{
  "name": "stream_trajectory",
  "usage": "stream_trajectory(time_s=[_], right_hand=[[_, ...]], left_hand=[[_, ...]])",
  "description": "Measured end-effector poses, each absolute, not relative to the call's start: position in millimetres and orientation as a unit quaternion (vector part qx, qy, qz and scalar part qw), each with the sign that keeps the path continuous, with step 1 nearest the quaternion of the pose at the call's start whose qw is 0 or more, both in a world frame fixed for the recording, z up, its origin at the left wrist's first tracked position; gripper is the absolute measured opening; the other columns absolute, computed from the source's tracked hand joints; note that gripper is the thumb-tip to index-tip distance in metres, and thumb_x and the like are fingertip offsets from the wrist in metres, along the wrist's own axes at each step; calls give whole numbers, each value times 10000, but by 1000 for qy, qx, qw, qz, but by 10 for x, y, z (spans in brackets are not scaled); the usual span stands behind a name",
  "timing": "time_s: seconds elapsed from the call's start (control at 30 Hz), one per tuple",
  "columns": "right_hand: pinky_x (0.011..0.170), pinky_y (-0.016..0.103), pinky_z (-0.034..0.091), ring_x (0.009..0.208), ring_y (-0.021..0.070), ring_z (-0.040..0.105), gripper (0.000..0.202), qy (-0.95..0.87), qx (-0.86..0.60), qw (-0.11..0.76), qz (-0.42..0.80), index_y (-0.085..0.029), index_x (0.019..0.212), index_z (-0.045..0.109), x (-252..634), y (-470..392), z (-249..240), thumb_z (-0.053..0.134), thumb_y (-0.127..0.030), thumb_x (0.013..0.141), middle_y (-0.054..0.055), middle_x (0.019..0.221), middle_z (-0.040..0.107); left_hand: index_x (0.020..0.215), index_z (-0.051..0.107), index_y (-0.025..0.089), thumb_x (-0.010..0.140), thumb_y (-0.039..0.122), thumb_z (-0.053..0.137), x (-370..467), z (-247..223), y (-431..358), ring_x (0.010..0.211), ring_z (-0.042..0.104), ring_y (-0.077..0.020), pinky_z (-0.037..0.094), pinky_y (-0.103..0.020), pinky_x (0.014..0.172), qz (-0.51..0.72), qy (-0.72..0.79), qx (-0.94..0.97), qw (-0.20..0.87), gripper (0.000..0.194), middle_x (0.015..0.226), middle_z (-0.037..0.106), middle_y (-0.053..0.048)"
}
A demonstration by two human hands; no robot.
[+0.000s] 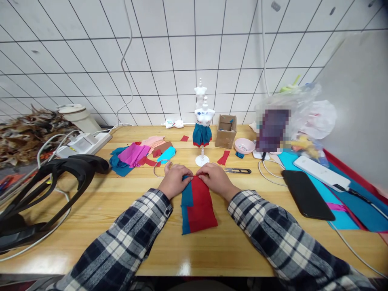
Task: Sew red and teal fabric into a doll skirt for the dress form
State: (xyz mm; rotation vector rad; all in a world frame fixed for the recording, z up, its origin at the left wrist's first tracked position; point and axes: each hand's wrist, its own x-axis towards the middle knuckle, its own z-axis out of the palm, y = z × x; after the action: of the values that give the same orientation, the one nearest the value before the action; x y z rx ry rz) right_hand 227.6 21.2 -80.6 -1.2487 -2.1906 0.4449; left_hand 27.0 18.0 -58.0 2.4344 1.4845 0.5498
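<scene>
A red and teal piece of fabric [201,208] lies folded on the wooden table in front of me. My left hand [176,180] pinches its upper edge near the teal part, thumb and fingers pressed together. Close beside it, my right hand [216,180] pinches the red part of that same edge. The fabric's lower end rests flat on the wood. Just beyond my hands stands a small white dress form [205,115] wearing a teal skirt [202,134] with a red hem. Thread snips [238,171] lie to the right of my right hand.
Fabric scraps [136,153] and a clear ring [159,168] lie left of centre. A cardboard box [226,131] and a pink bowl of beads [245,146] stand behind. Right are a black phone [307,195] and a white power bank [321,173]; left, a black headset frame [60,186] and a power strip [87,144].
</scene>
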Motion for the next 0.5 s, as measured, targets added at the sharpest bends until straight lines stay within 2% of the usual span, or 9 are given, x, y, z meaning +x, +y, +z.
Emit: stream_trajectory(time_s=[0.23, 0.5], right_hand=[[830, 306, 408, 903, 183, 576, 123, -842, -455, 258, 131, -211, 901, 748, 2323, 229, -818, 631, -179, 878, 43, 899, 694], [787, 312, 386, 881, 198, 521, 245, -879, -433, 190, 64, -211, 985, 769, 2383, 167, -695, 527, -226, 951, 69, 893, 654]], left_hand=[[874, 740, 277, 840, 193, 581, 192, -576, 185, 1005, 633, -244, 89, -597, 1107, 183, 485, 850, 90, 183, 933, 751, -14], [871, 734, 273, 855, 188, 565, 126, -542, 163, 981, 626, -241, -22, -646, 1109, 168, 454, 875, 25, 190, 901, 753, -7]])
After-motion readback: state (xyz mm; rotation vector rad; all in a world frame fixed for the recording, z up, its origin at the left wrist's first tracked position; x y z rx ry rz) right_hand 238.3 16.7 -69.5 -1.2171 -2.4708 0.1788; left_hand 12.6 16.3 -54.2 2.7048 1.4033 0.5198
